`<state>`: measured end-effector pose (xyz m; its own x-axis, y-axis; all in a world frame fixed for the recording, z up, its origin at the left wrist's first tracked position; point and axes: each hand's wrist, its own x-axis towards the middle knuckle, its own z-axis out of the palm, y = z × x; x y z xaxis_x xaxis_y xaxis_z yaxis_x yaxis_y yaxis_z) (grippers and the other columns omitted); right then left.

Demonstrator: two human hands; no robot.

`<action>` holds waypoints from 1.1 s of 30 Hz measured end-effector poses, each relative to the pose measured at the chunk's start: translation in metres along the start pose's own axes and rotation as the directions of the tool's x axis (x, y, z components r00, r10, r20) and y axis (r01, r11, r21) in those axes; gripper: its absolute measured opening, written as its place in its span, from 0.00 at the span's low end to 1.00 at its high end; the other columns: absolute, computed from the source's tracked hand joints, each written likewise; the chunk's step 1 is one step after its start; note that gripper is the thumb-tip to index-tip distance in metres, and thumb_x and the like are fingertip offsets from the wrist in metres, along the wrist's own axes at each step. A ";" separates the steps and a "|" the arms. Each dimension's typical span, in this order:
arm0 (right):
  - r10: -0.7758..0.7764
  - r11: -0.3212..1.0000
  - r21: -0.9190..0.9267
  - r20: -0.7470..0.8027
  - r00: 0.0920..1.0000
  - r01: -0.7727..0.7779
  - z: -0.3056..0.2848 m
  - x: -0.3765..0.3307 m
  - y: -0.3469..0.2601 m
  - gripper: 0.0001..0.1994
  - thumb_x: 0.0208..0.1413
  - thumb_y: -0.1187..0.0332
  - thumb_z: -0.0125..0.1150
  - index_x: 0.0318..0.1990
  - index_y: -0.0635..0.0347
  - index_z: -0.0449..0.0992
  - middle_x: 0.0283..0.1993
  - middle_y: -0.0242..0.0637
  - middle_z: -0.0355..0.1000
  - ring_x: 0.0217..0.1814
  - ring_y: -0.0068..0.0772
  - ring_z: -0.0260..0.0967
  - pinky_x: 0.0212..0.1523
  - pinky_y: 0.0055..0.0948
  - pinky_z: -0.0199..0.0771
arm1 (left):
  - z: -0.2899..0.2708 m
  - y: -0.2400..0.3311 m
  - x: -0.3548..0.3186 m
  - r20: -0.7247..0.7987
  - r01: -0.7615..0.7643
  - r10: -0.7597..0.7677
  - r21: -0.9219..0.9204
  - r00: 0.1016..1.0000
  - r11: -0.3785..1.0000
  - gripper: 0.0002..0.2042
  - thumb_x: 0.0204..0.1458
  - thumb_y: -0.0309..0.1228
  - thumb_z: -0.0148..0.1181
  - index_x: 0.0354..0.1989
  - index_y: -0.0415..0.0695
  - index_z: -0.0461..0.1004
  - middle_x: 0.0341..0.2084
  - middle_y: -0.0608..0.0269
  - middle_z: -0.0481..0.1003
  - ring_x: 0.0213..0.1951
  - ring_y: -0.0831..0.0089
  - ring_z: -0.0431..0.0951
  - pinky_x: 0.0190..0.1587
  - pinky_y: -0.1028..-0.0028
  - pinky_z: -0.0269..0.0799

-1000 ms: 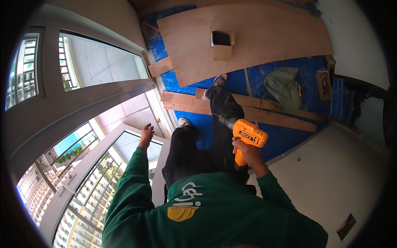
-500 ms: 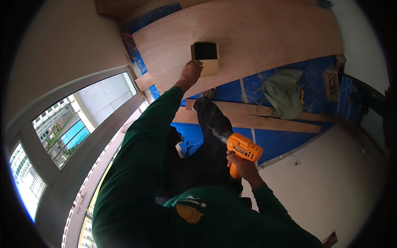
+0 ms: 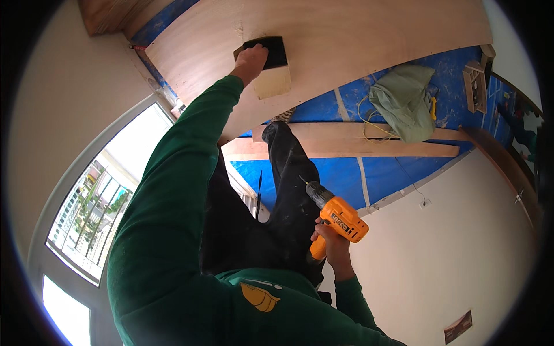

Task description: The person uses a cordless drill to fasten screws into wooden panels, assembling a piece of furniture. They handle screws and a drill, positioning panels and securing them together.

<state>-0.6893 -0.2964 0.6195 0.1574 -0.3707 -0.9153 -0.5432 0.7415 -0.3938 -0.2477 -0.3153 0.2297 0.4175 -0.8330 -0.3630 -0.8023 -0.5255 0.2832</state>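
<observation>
Two hands are busy: the left hand [image 3: 251, 57] reaches up and grips a small black-topped box [image 3: 270, 66] on the plywood sheet [image 3: 358, 34], while the right hand [image 3: 330, 242] clasps an orange drill [image 3: 337, 218] low beside the black trouser leg [image 3: 291, 190].

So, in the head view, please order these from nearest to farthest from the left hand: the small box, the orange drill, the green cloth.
1. Small box: under the left hand, on the plywood.
2. Green cloth: to the right, on blue sheet.
3. Orange drill: lower, in right hand.
</observation>
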 end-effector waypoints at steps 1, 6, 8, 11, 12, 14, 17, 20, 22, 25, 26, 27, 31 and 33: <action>0.011 1.000 -0.002 0.005 1.000 -0.011 0.007 0.000 -0.005 0.12 0.62 0.78 0.63 0.52 0.64 0.77 0.44 0.37 0.76 0.32 0.29 0.79 0.39 0.33 0.83 | -0.007 0.002 -0.001 -0.010 0.043 -0.043 0.020 0.999 0.999 0.10 0.69 0.36 0.62 0.49 0.42 0.80 0.46 0.49 0.80 0.46 0.48 0.87 0.48 0.54 0.85; -0.018 0.994 -0.108 0.017 1.000 0.020 0.057 0.008 -0.036 0.10 0.62 0.78 0.65 0.50 0.62 0.78 0.37 0.34 0.75 0.32 0.28 0.78 0.38 0.32 0.82 | -0.046 0.007 -0.052 -0.223 0.171 -0.419 -0.675 0.880 0.718 0.09 0.67 0.29 0.60 0.47 0.36 0.73 0.41 0.36 0.80 0.45 0.39 0.84 0.51 0.46 0.80; -0.077 0.991 -0.101 0.075 0.994 0.084 0.086 0.027 -0.054 0.11 0.61 0.77 0.66 0.50 0.63 0.78 0.41 0.35 0.77 0.32 0.28 0.79 0.39 0.32 0.82 | -0.059 -0.007 -0.085 0.170 0.336 -0.530 -0.912 0.831 0.234 0.10 0.66 0.27 0.64 0.48 0.36 0.71 0.40 0.45 0.81 0.48 0.54 0.86 0.52 0.59 0.83; -0.122 0.984 -0.108 0.151 0.981 0.139 0.137 0.057 -0.071 0.12 0.60 0.77 0.68 0.51 0.63 0.79 0.44 0.35 0.79 0.32 0.27 0.79 0.39 0.31 0.83 | -0.063 -0.036 -0.152 0.377 0.213 -0.451 -0.903 0.809 -0.373 0.10 0.66 0.24 0.66 0.50 0.36 0.71 0.47 0.50 0.79 0.51 0.60 0.86 0.55 0.66 0.86; -0.127 0.983 -0.105 0.186 0.974 0.148 0.157 0.067 -0.076 0.12 0.60 0.77 0.68 0.51 0.63 0.79 0.44 0.35 0.79 0.32 0.27 0.79 0.39 0.31 0.83 | -0.060 -0.046 -0.173 0.436 0.169 -0.441 -0.834 0.784 -0.525 0.10 0.66 0.23 0.66 0.50 0.36 0.71 0.49 0.51 0.79 0.51 0.61 0.86 0.56 0.67 0.86; -0.145 0.972 -0.148 0.244 0.959 0.185 0.196 0.077 -0.078 0.11 0.61 0.77 0.67 0.50 0.63 0.79 0.41 0.34 0.78 0.32 0.27 0.79 0.38 0.31 0.82 | -0.049 -0.060 -0.216 0.438 0.128 -0.451 -0.812 0.777 -0.569 0.11 0.67 0.22 0.65 0.53 0.35 0.71 0.52 0.50 0.77 0.52 0.59 0.86 0.58 0.65 0.86; -0.158 0.922 -0.289 0.325 0.932 0.257 0.257 0.098 -0.083 0.11 0.62 0.75 0.67 0.50 0.64 0.79 0.37 0.34 0.77 0.32 0.27 0.78 0.37 0.30 0.81 | -0.034 -0.087 -0.254 0.485 0.098 -0.401 -0.723 0.777 -0.684 0.13 0.72 0.25 0.59 0.61 0.36 0.69 0.52 0.51 0.78 0.52 0.59 0.86 0.60 0.66 0.86; -0.133 0.862 -0.408 0.392 0.910 0.302 0.308 0.119 -0.084 0.11 0.62 0.74 0.68 0.50 0.64 0.80 0.38 0.34 0.78 0.33 0.25 0.79 0.37 0.28 0.81 | -0.028 -0.106 -0.268 0.524 0.066 -0.321 -0.592 0.789 -0.803 0.14 0.80 0.33 0.46 0.65 0.38 0.67 0.48 0.55 0.80 0.54 0.60 0.86 0.58 0.69 0.85; -0.129 0.794 -0.506 0.403 0.906 0.338 0.337 0.129 -0.076 0.11 0.63 0.74 0.68 0.51 0.64 0.80 0.38 0.33 0.78 0.33 0.25 0.79 0.37 0.27 0.80 | -0.027 -0.121 -0.267 0.513 -0.068 -0.360 -0.502 0.779 -0.862 0.12 0.79 0.32 0.46 0.60 0.38 0.69 0.47 0.53 0.81 0.54 0.57 0.86 0.57 0.67 0.87; -0.141 0.700 -0.597 0.423 0.895 0.392 0.373 0.153 -0.069 0.11 0.63 0.73 0.68 0.52 0.65 0.80 0.39 0.33 0.78 0.34 0.25 0.79 0.38 0.28 0.80 | -0.028 -0.148 -0.260 0.510 -0.171 -0.348 -0.362 0.787 -0.916 0.11 0.79 0.34 0.46 0.54 0.41 0.72 0.49 0.55 0.82 0.56 0.55 0.86 0.53 0.66 0.86; -0.153 0.679 -0.598 0.451 0.879 0.425 0.382 0.161 -0.066 0.12 0.64 0.73 0.68 0.52 0.65 0.80 0.40 0.33 0.78 0.35 0.26 0.79 0.38 0.28 0.80 | -0.026 -0.159 -0.257 0.483 -0.211 -0.335 -0.294 0.809 -0.932 0.10 0.79 0.35 0.47 0.55 0.42 0.72 0.51 0.56 0.82 0.57 0.55 0.85 0.52 0.67 0.86; -0.137 0.646 -0.637 0.446 0.885 0.421 0.389 0.171 -0.070 0.12 0.64 0.73 0.67 0.52 0.65 0.80 0.40 0.33 0.78 0.35 0.26 0.79 0.39 0.28 0.80 | -0.026 -0.166 -0.252 0.459 -0.239 -0.320 -0.225 0.829 -0.944 0.11 0.79 0.36 0.49 0.55 0.43 0.72 0.52 0.57 0.82 0.57 0.55 0.85 0.51 0.68 0.85; -0.148 0.587 -0.658 0.486 0.861 0.472 0.418 0.203 -0.062 0.14 0.64 0.72 0.67 0.55 0.66 0.79 0.44 0.34 0.78 0.38 0.27 0.79 0.42 0.30 0.79 | -0.015 -0.201 -0.238 0.386 -0.304 -0.348 -0.171 0.854 -0.937 0.11 0.77 0.39 0.54 0.56 0.45 0.73 0.49 0.63 0.81 0.62 0.54 0.83 0.59 0.66 0.83; -0.170 0.576 -0.662 0.476 0.863 0.479 0.433 0.216 -0.058 0.15 0.64 0.72 0.67 0.56 0.65 0.78 0.45 0.35 0.78 0.39 0.27 0.78 0.42 0.30 0.79 | -0.011 -0.213 -0.232 0.387 -0.351 -0.384 -0.155 0.838 -0.923 0.12 0.76 0.40 0.56 0.55 0.46 0.74 0.47 0.64 0.81 0.60 0.55 0.83 0.61 0.64 0.83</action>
<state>-0.2663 -0.1776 0.4083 0.6211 -0.1799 -0.7628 -0.7836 -0.1212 -0.6094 -0.1693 -0.0123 0.2636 0.4927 -0.4294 -0.7569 0.6600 0.7513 0.0034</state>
